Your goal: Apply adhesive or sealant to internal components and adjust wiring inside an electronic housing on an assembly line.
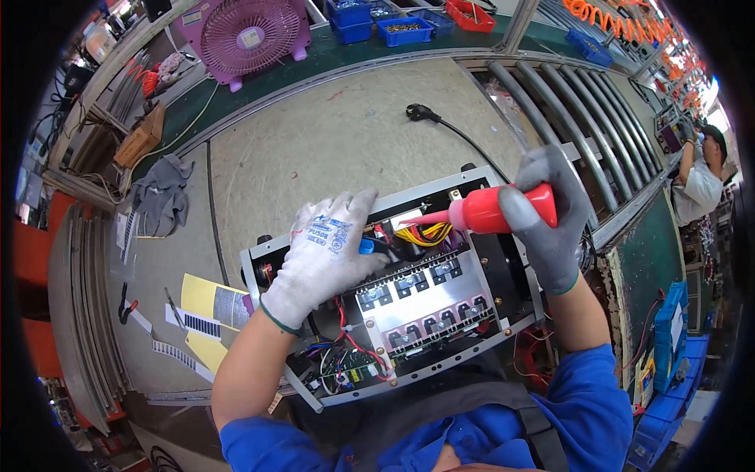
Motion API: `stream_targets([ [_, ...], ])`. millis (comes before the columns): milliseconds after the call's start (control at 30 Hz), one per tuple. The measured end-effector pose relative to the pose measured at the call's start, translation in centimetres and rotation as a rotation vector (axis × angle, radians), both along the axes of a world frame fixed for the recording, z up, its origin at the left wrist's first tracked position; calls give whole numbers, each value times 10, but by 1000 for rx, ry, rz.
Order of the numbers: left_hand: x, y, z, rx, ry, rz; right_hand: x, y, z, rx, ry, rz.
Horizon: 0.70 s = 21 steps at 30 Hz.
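My right hand, in a grey glove, is wrapped round a red squeeze bottle. The bottle lies on its side in the air, its long pointed nozzle facing left over a bundle of yellow wires. Below it sits an open metal-framed electrical unit with silver heat-sink plates, a green circuit board and coloured wires. Across the unit's left part lies my left hand in a white glove, fingers stretched out, thumb beside a blue part. What is under that palm is hidden.
A black plug with its cable lies behind the unit. Metal rollers run along the right. Left are a grey cloth, yellow label sheets and tweezers. A purple fan and blue bins stand behind; another person works far right.
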<state>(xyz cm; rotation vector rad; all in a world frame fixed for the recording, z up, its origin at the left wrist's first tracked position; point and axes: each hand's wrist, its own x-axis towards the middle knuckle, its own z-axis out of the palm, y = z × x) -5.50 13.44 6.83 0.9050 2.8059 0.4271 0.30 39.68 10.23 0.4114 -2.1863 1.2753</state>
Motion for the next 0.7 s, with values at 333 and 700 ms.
stream_targets([
  [333, -2, 0, -2, -28, -2, -9, 6, -9, -8, 201, 130, -15],
  [700, -3, 0, -3, 33, 25, -29, 14, -6, 1, 276, 220, -12],
])
